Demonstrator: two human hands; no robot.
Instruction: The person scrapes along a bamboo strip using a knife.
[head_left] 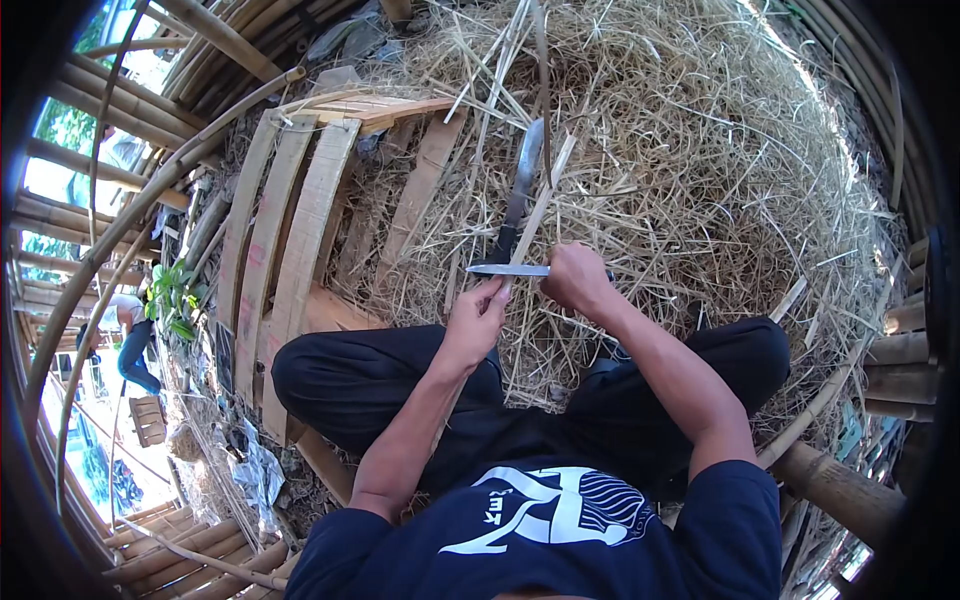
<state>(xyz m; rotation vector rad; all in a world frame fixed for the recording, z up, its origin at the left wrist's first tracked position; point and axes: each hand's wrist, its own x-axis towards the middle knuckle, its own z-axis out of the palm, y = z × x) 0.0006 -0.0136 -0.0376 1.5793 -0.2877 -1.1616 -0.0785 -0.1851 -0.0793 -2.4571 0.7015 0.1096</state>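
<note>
My right hand (575,277) is closed around the handle of a knife (510,270), its blade pointing left across a pale bamboo strip (546,203). With thumb and fingers pinched together, my left hand (477,318) holds the strip's near part just below the blade. The strip runs away from me and slightly right, over the straw. Beside it lies a machete (522,180) with a curved grey blade and a dark handle; the handle's near end is close to the knife tip. Whether the blade presses into the strip cannot be made out.
Dry straw and shavings (690,150) cover the ground ahead and right. A slatted wooden crate (300,220) stands at the left. Bent bamboo poles (150,190) frame the left side. Farther out, a person (135,340) is bending over. My crossed legs (360,375) flank my hands.
</note>
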